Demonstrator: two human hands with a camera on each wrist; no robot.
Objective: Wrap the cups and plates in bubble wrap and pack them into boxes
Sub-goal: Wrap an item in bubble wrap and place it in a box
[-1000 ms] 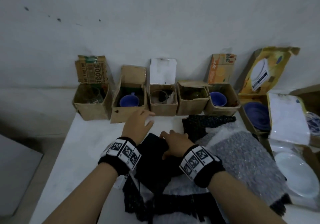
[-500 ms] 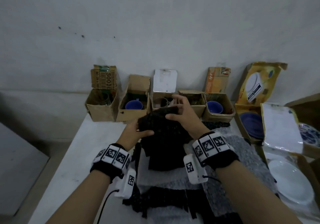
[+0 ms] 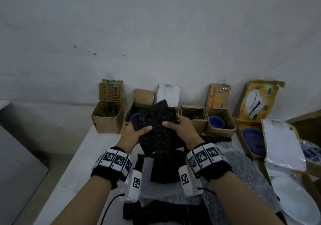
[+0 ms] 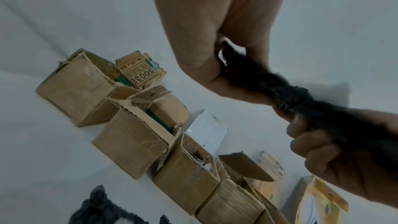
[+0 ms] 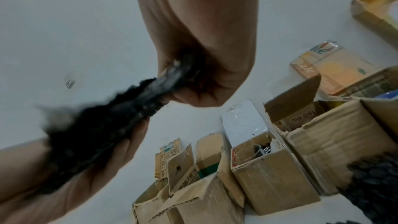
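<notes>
Both hands hold a black bubble-wrap bundle (image 3: 156,127) lifted above the table, in front of the row of small cardboard boxes (image 3: 107,120). My left hand (image 3: 137,132) grips its left edge, thumb on top. My right hand (image 3: 177,125) pinches its right side. The left wrist view shows the black bubble-wrap bundle (image 4: 286,91) running between the two hands, and the right wrist view shows the black bubble-wrap bundle (image 5: 120,117) likewise. What it wraps is hidden. Blue cups sit in two boxes (image 3: 216,121), and a blue plate (image 3: 253,136) lies in the yellow box.
More grey and black bubble wrap (image 3: 239,169) is spread on the white table (image 3: 69,181) below my hands. A white plate (image 3: 295,200) lies at the right front, a patterned plate (image 3: 311,151) behind it. A wall rises right behind the boxes.
The bundle went from lying on the table under my hands to being lifted and carried forward, up to the box row. Both hands took hold of it.
</notes>
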